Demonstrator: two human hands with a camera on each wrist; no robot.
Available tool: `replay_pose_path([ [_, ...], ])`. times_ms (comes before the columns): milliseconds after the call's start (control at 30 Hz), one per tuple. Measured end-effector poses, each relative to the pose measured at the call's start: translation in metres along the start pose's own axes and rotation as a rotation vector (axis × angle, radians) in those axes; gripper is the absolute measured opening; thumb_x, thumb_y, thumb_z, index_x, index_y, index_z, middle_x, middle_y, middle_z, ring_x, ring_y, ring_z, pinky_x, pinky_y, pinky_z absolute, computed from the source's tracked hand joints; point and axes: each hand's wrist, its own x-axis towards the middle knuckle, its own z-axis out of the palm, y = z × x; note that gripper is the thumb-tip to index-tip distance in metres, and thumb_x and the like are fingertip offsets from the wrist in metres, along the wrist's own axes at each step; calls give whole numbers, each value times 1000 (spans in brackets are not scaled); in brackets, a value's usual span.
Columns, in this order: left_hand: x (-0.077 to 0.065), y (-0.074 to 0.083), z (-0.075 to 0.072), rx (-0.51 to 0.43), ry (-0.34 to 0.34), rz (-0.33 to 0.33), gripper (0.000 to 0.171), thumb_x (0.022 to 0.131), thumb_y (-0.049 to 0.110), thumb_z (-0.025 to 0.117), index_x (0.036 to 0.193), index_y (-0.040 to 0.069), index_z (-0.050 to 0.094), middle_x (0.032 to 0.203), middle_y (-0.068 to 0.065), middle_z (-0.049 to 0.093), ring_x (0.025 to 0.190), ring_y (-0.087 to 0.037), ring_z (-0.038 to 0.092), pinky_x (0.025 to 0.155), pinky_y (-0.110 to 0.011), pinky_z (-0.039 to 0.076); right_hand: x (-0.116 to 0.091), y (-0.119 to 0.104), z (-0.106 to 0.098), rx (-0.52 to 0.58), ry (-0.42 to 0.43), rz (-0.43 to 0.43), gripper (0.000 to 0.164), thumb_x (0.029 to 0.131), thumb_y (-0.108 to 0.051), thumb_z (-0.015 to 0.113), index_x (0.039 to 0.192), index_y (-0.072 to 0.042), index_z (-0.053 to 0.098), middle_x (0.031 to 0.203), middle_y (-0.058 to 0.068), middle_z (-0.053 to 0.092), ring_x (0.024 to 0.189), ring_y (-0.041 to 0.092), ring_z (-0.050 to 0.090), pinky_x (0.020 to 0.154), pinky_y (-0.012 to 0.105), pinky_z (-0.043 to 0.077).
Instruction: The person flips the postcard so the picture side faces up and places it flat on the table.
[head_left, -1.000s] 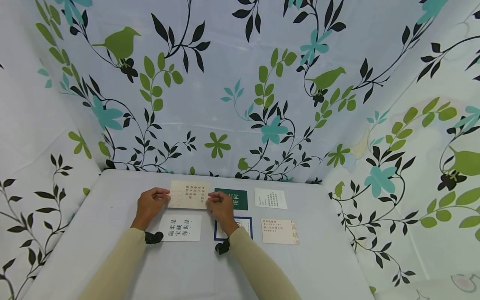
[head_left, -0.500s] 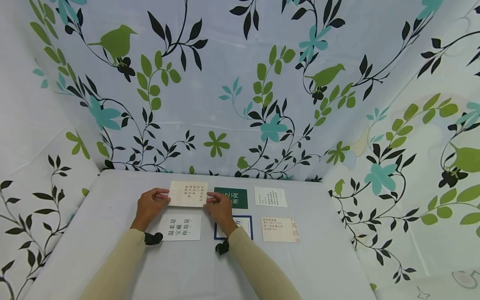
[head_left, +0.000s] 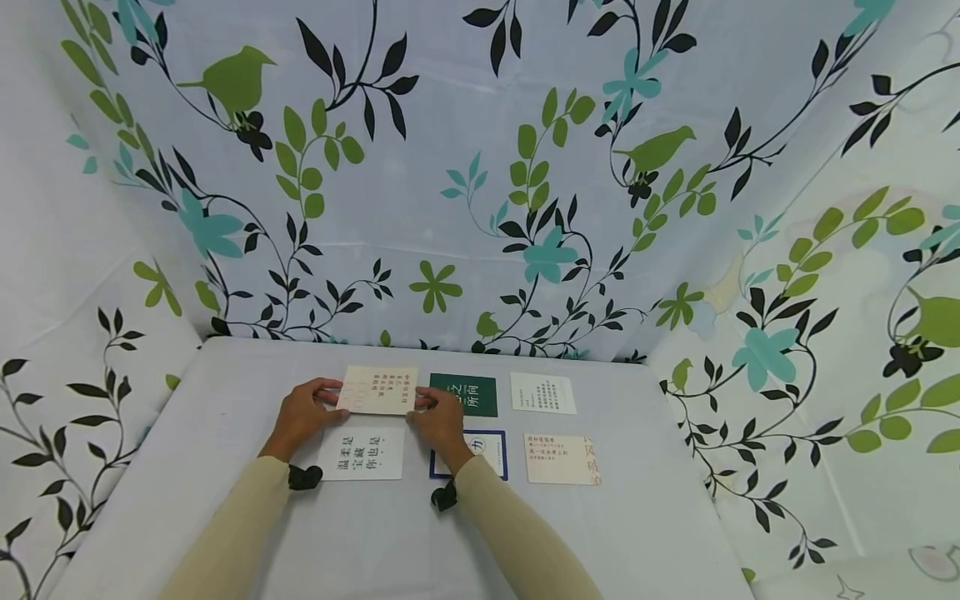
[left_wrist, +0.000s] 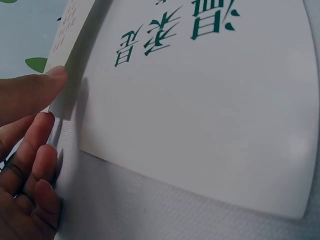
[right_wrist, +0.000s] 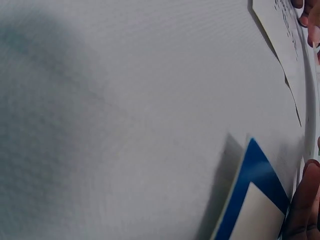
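Observation:
A cream card (head_left: 378,390) with printed vertical lines of characters is held between both hands at the back left of the table, tilted up a little. My left hand (head_left: 302,417) pinches its left edge, thumb on the printed face and fingers behind, as the left wrist view shows. On its right edge, my right hand (head_left: 442,421) grips with thumb and fingers. Directly in front lies a white card (head_left: 362,454) with large dark green characters. Beneath the right wrist sits a blue-bordered card (head_left: 491,454), partly covered. A dark green card (head_left: 480,397) lies just right of the right hand.
Farther right lie a white card (head_left: 543,393) with small text and a cream card (head_left: 562,459) with reddish print. All rest on a white cloth-covered table (head_left: 637,533). A leaf-and-bird patterned curtain (head_left: 420,183) rises behind the table's far edge.
The held cream card tips back slightly, and the left thumb now shows at its lower left corner. Both hands stay in nearly the same place; the other cards lie unmoved.

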Motion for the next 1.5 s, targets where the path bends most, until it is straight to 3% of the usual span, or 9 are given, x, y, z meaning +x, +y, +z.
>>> replay_pose_path([
  [500,0,0,3,54,-12,-19,59,88,16,86,142,3,63,115,-17,73,95,-27,57,78,-35,42,0,1,1,-137,15,-40,41,88,-14,87,127,-21,77,97,-12,72,86,6,59,79,26,51],
  [967,3,-1,4,89,-34,-30,59,90,17,85,142,4,62,115,-17,71,99,-30,58,84,-38,43,0,-1,-2,-178,-1,-41,41,89,-15,87,128,-20,78,95,-11,71,83,6,57,80,27,49],
  [1333,-2,8,4,141,-45,-25,59,90,14,84,143,-1,61,113,-18,71,97,-31,58,84,-40,47,-4,-4,-6,-165,12,-67,34,88,-15,86,122,-19,79,93,-11,71,82,5,58,80,26,50],
  [1500,-12,12,4,235,-17,21,61,92,19,81,144,-4,60,106,-17,68,96,-31,56,85,-44,47,-8,-3,-6,-182,30,-88,33,92,-20,83,124,-20,78,95,-12,71,85,4,60,82,27,52],
])
